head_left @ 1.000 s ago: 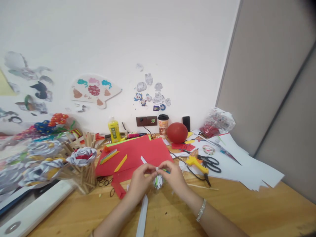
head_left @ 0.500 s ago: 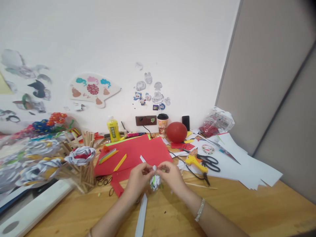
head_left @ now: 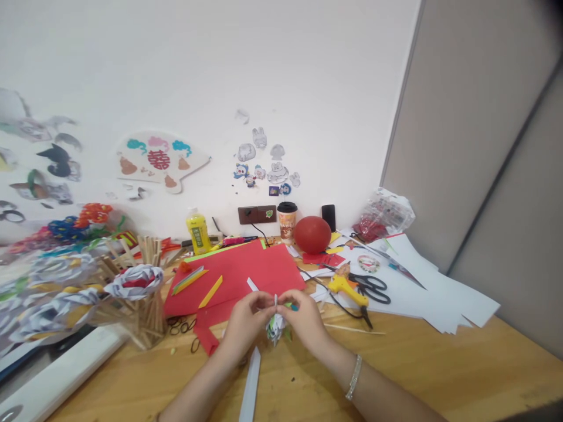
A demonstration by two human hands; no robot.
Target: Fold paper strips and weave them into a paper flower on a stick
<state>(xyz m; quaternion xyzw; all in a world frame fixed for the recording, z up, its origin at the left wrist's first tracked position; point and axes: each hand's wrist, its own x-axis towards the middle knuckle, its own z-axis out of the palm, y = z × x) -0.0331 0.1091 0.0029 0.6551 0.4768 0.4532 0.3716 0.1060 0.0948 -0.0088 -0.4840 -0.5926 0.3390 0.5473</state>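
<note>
Both hands' grip pinched on paper flower [head_left: 276, 325]

Both hands, left hand [head_left: 245, 321] and right hand [head_left: 303, 319], pinch a small folded paper piece [head_left: 275, 327] just below the red paper sheet [head_left: 237, 275]; yellow glue gun [head_left: 347, 288] right of that sheet; white strip [head_left: 250, 387] beneath.

Single head view, forward-down across desk [head_left: 440, 375] toward wall [head_left: 264, 70]; hands [head_left: 308, 319] close.
</note>
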